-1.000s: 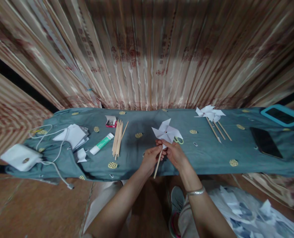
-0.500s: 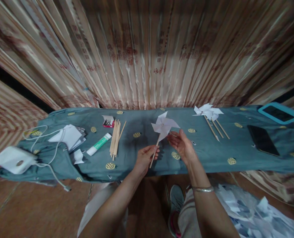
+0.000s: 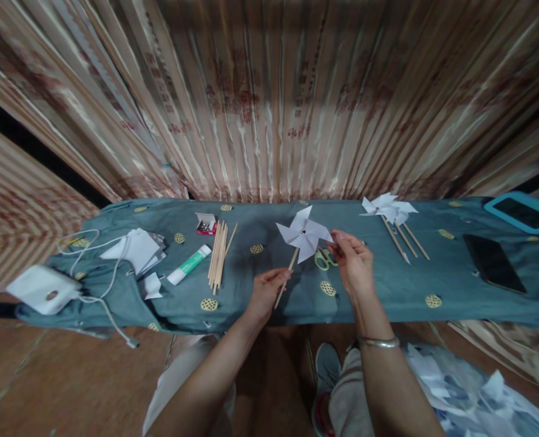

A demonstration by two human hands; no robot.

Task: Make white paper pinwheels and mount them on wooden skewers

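Note:
A white paper pinwheel (image 3: pixel 304 233) on a thin wooden stick is held up over the middle of the table, a dark pin at its centre. My left hand (image 3: pixel 268 291) is closed around the lower part of the stick. At the pinwheel's right blade tip, the fingers of my right hand (image 3: pixel 355 261) are drawn together and appear to pinch the paper. Behind them lie scissors with yellow-green handles (image 3: pixel 323 260), partly hidden by the pinwheel and my right hand.
Left on the green cloth (image 3: pixel 260 273) lie wooden sticks (image 3: pixel 217 258), a small box of pins (image 3: pixel 206 224), a green-and-white tube (image 3: pixel 189 264), paper sheets (image 3: pixel 137 250) and a white charger (image 3: pixel 44 290) with cables. Finished pinwheels (image 3: pixel 390 208), a black phone (image 3: pixel 492 262) and a blue-framed tablet (image 3: pixel 524 212) lie right.
My right hand has moved from below the pinwheel to its right blade tip, its fingers closing together. The scissors have come into sight. The whole view has shifted slightly.

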